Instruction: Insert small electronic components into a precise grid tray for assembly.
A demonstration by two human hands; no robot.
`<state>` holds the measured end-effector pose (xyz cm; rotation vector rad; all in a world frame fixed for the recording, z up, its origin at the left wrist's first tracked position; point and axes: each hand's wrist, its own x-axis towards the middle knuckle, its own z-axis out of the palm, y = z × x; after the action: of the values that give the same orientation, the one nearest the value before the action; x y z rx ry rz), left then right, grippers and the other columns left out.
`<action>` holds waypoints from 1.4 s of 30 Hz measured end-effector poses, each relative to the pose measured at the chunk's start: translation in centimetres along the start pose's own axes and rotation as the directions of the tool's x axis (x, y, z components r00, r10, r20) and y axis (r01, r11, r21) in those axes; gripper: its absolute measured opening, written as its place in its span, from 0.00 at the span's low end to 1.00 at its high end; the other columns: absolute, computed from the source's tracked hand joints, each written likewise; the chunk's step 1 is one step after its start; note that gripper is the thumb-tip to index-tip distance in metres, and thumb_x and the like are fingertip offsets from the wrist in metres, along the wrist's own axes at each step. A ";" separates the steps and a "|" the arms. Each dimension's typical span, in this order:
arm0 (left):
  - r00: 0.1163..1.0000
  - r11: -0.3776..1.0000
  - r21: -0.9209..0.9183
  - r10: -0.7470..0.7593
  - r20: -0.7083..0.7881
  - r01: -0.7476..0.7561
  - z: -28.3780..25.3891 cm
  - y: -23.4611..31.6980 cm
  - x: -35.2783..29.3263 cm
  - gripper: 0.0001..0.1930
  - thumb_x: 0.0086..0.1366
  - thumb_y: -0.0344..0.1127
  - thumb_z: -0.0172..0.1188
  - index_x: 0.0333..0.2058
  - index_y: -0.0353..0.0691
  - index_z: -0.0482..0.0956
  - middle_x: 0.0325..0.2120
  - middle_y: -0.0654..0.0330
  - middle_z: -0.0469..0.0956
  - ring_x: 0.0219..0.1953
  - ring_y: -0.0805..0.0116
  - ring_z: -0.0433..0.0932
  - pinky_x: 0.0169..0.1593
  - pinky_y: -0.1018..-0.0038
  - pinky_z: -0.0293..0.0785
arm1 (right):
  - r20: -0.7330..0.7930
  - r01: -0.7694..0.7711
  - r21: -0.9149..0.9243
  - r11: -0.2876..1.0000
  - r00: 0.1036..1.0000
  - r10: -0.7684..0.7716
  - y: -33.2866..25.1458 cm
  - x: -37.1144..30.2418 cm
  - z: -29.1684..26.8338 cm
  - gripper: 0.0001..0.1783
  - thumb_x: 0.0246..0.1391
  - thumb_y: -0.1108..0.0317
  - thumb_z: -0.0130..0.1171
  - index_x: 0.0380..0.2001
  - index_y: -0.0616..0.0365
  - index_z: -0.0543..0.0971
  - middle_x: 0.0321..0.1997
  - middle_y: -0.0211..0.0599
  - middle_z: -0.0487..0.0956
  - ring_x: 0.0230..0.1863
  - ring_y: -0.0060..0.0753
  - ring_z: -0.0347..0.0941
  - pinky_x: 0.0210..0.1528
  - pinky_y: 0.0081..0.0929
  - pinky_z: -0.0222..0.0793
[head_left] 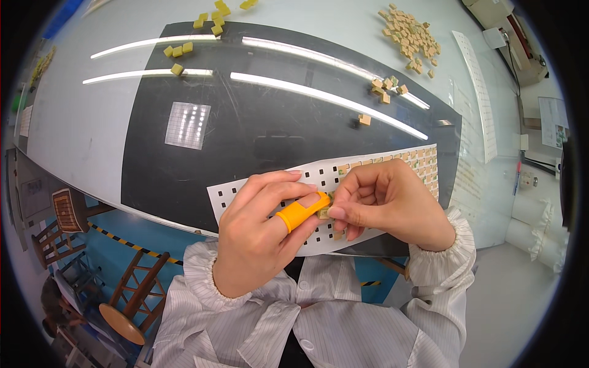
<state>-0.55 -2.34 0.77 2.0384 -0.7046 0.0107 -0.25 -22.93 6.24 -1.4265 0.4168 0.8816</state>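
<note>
Your left hand (257, 224) and right hand (392, 199) meet over the sheet (245, 190), their fingertips close around one small block (323, 214). Your right thumb and index finger are pinched together on the block's right side, with the other fingers curled under. Your left hand comes in from the other side, its index finger in a yellow cover (294, 214) that leaves an opening over the nail; the tip of the cover sits right at the block. You cannot tell from this view whether your left thumb and finger are clamped on the block or only resting against it.

The sheet is white with rows of square holes, and it lies aslant on the black mat (245, 138). Toward your right its rows are filled with tan blocks (423, 161), some marked with green; toward your left the holes show dark.

Beyond your hands, a few loose blocks (380, 89) sit near the mat's far right edge, and a large pile (410, 35) spreads on the white table (80, 116) past them. Yellow blocks (178, 51) lie at the far left, some on the mat and some on the table. A clear gridded square (188, 126) lies flat on the mat's left part. Along the table's right side runs a perforated strip (477, 92).
</note>
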 end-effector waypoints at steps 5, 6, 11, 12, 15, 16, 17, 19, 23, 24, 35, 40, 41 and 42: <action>1.000 1.000 0.002 -0.003 -0.004 0.003 0.1 0.1 0.1 0.14 0.45 0.25 0.73 0.34 0.37 0.85 0.36 0.60 0.82 0.47 0.56 0.79 0.47 0.65 0.77 | 0.001 0.007 0.001 1.000 1.000 -0.007 0.1 0.0 0.0 0.07 0.54 0.73 0.66 0.30 0.66 0.79 0.26 0.36 0.82 0.27 0.20 0.78 0.31 0.15 0.76; 1.000 1.000 0.007 0.003 -0.009 -0.003 0.0 0.1 0.1 0.13 0.46 0.26 0.72 0.33 0.37 0.85 0.36 0.61 0.82 0.46 0.57 0.79 0.46 0.67 0.77 | -0.001 0.001 0.008 1.000 1.000 -0.001 0.1 0.0 0.0 0.07 0.55 0.73 0.66 0.31 0.66 0.79 0.26 0.36 0.82 0.27 0.20 0.78 0.31 0.16 0.76; 1.000 1.000 0.011 -0.003 -0.014 0.003 0.2 0.1 0.2 0.11 0.47 0.28 0.72 0.32 0.37 0.85 0.36 0.62 0.82 0.46 0.58 0.79 0.45 0.69 0.78 | -0.012 -0.003 0.002 1.000 1.000 0.003 0.1 0.0 0.1 0.07 0.55 0.73 0.65 0.30 0.65 0.78 0.26 0.36 0.81 0.27 0.20 0.79 0.31 0.15 0.76; 1.000 1.000 0.012 -0.003 -0.013 0.003 0.2 0.1 0.2 0.11 0.47 0.28 0.72 0.32 0.37 0.85 0.36 0.62 0.82 0.46 0.58 0.79 0.45 0.69 0.78 | -0.017 0.007 0.007 1.000 1.000 -0.007 0.1 0.0 0.2 0.07 0.55 0.73 0.66 0.30 0.65 0.77 0.26 0.35 0.81 0.27 0.19 0.78 0.31 0.15 0.76; 1.000 1.000 0.016 0.003 -0.015 -0.003 0.4 0.2 0.3 0.11 0.47 0.28 0.72 0.32 0.37 0.85 0.36 0.63 0.82 0.46 0.59 0.79 0.45 0.69 0.78 | -0.034 0.075 -0.053 0.996 0.996 -0.077 1.1 0.0 0.3 0.08 0.55 0.72 0.66 0.29 0.63 0.76 0.25 0.33 0.80 0.27 0.17 0.78 0.30 0.14 0.75; 1.000 1.000 0.019 0.009 -0.019 -0.009 0.4 0.2 0.3 0.11 0.47 0.28 0.72 0.32 0.37 0.85 0.36 0.63 0.82 0.46 0.59 0.79 0.45 0.69 0.78 | -0.041 0.131 -0.117 0.984 0.990 -0.137 1.4 0.0 0.2 0.09 0.55 0.71 0.65 0.28 0.62 0.75 0.24 0.31 0.80 0.26 0.16 0.77 0.28 0.13 0.74; 1.000 1.000 0.018 0.011 -0.018 -0.011 0.4 0.2 0.4 0.11 0.47 0.28 0.72 0.32 0.37 0.85 0.36 0.63 0.82 0.46 0.59 0.79 0.45 0.69 0.78 | -0.044 0.132 -0.116 0.984 0.990 -0.138 1.2 0.0 0.4 0.09 0.55 0.71 0.65 0.28 0.62 0.75 0.24 0.31 0.80 0.26 0.16 0.77 0.28 0.13 0.74; 0.999 0.999 0.042 0.025 -0.028 -0.024 0.4 0.2 0.4 0.11 0.46 0.27 0.72 0.32 0.36 0.85 0.36 0.62 0.82 0.45 0.59 0.80 0.44 0.69 0.79 | -0.072 0.102 -0.255 0.962 0.990 -0.124 0.6 0.0 0.9 0.11 0.56 0.69 0.65 0.28 0.61 0.73 0.22 0.29 0.78 0.23 0.14 0.74 0.24 0.13 0.71; 0.999 0.999 0.033 0.039 -0.029 -0.038 0.4 0.2 0.4 0.12 0.45 0.26 0.72 0.32 0.36 0.84 0.36 0.62 0.82 0.45 0.58 0.80 0.44 0.69 0.79 | -0.087 0.063 -0.387 0.920 0.991 -0.105 0.3 -0.3 0.8 0.12 0.57 0.67 0.65 0.28 0.61 0.74 0.21 0.27 0.77 0.21 0.12 0.72 0.21 0.13 0.68; 0.999 0.999 0.036 0.040 -0.034 -0.039 0.4 0.2 0.4 0.13 0.45 0.26 0.73 0.33 0.36 0.84 0.36 0.61 0.81 0.44 0.58 0.80 0.44 0.69 0.79 | -0.052 0.122 -0.388 0.914 0.987 -0.154 0.4 -0.2 0.7 0.12 0.57 0.67 0.65 0.28 0.62 0.74 0.20 0.27 0.77 0.21 0.11 0.72 0.21 0.13 0.67; 0.998 0.997 0.051 0.054 -0.021 -0.052 0.4 0.2 0.3 0.13 0.45 0.27 0.74 0.33 0.34 0.84 0.36 0.60 0.82 0.44 0.58 0.80 0.44 0.69 0.79 | -0.385 0.336 -0.648 0.684 0.631 -0.674 2.0 0.1 -0.1 0.05 0.58 0.75 0.62 0.36 0.65 0.78 0.22 0.28 0.77 0.19 0.10 0.67 0.21 0.12 0.62; 0.999 0.997 0.055 0.046 -0.019 -0.045 0.4 0.2 0.3 0.13 0.45 0.27 0.74 0.32 0.34 0.84 0.36 0.60 0.82 0.45 0.58 0.80 0.44 0.69 0.79 | -0.410 0.226 -0.756 0.614 0.568 -0.714 2.1 0.3 0.1 0.08 0.53 0.75 0.66 0.37 0.63 0.80 0.23 0.32 0.78 0.19 0.13 0.68 0.22 0.14 0.63; 0.999 0.998 0.055 0.046 -0.019 -0.045 0.4 0.3 0.4 0.13 0.45 0.27 0.74 0.32 0.34 0.84 0.36 0.60 0.82 0.45 0.58 0.80 0.44 0.69 0.79 | -0.335 0.247 -0.800 0.546 0.571 -0.749 2.4 0.4 0.2 0.08 0.51 0.76 0.67 0.36 0.62 0.81 0.25 0.32 0.78 0.21 0.15 0.70 0.23 0.15 0.65; 0.999 0.998 0.051 0.044 -0.021 -0.043 0.4 0.3 0.4 0.13 0.45 0.27 0.74 0.32 0.34 0.84 0.36 0.60 0.82 0.45 0.58 0.80 0.44 0.69 0.79 | -0.257 0.269 -0.838 0.475 0.573 -0.778 2.6 0.5 0.3 0.08 0.50 0.77 0.67 0.35 0.62 0.81 0.26 0.32 0.78 0.22 0.17 0.71 0.24 0.16 0.66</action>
<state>-0.45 -2.99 0.89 2.0678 -0.7413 0.0769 -1.94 -22.75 4.19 -2.4498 -0.0067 -0.0961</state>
